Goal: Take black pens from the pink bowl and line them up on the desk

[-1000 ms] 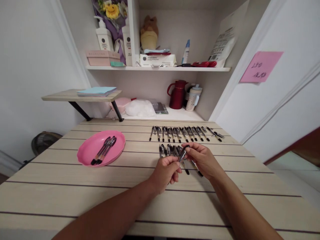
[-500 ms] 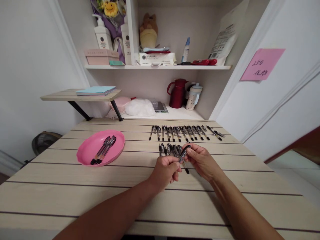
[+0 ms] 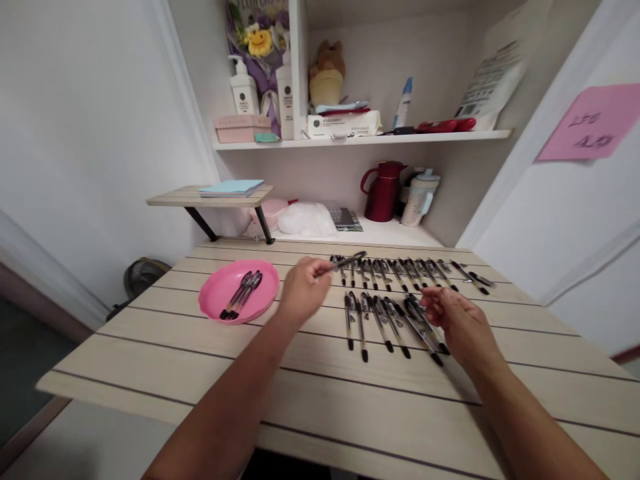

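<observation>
My left hand [image 3: 301,291] is closed on a black pen [image 3: 345,263], held up above the table between the pink plate [image 3: 218,290] and the pen rows. The plate holds a few black pens [image 3: 241,294]. My right hand [image 3: 453,320] hovers over the right end of the near row of pens [image 3: 385,320], fingers curled, touching those pens; whether it grips one is unclear. A far row of several pens [image 3: 410,269] lies behind it across the wooden table [image 3: 310,373].
A small raised shelf [image 3: 205,197] with a blue notebook stands at the table's back left. Behind are a red jug [image 3: 383,191], a white cup, bottles and boxes on a wall shelf. A pink note [image 3: 590,123] hangs on the right wall.
Both hands held one pen together before. Now my left hand has carried it left toward the plate and my right hand has dropped to the near row. The camera turned left.
</observation>
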`<state>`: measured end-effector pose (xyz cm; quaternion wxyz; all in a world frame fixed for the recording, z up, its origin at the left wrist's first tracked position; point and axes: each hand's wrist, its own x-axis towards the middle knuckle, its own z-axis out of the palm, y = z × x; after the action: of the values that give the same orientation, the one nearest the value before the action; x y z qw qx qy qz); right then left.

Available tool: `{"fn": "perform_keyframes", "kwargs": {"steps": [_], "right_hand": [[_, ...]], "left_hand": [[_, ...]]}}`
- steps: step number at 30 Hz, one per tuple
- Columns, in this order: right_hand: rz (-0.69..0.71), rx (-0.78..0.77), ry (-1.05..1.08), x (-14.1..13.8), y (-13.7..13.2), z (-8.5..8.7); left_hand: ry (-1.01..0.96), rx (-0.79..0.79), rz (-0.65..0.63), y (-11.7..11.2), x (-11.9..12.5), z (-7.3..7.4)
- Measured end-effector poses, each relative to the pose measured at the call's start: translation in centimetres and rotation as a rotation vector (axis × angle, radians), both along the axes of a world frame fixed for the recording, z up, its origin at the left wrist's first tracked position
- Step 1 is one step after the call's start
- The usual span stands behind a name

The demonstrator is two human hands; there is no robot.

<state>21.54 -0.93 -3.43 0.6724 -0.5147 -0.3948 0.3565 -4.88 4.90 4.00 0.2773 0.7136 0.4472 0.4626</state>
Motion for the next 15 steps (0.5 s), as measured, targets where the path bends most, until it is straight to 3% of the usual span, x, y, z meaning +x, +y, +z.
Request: {"fn": "perform_keyframes", "kwargs": {"steps": [3, 4, 6, 9, 15], "right_hand": [[-0.010, -0.014, -0.046, 0.1, 0.2, -0.4], [-0.011, -0.022, -0.071, 0.0, 0.2, -0.4], [-0.013, -0.035, -0.121, -0.1, 0.2, -0.4], [-0.031, -0.052, -0.165, 0.1, 0.2, -0.5], [-0.073, -0.073, -0.207, 0.8, 0.2, -0.7]], "left_hand": [[0.385, 0.171, 0.399, 2.0, -5.9, 2.7], [0.506, 0.153, 0.519, 2.6, -7.8, 3.1], [0.728, -0.049, 0.682, 3.6, -11.0, 3.0], [0.940, -0.377, 0.691, 4.8, -13.9, 1.3], [0.993, -0.486, 0.622, 5.9, -14.5, -1.4]]}}
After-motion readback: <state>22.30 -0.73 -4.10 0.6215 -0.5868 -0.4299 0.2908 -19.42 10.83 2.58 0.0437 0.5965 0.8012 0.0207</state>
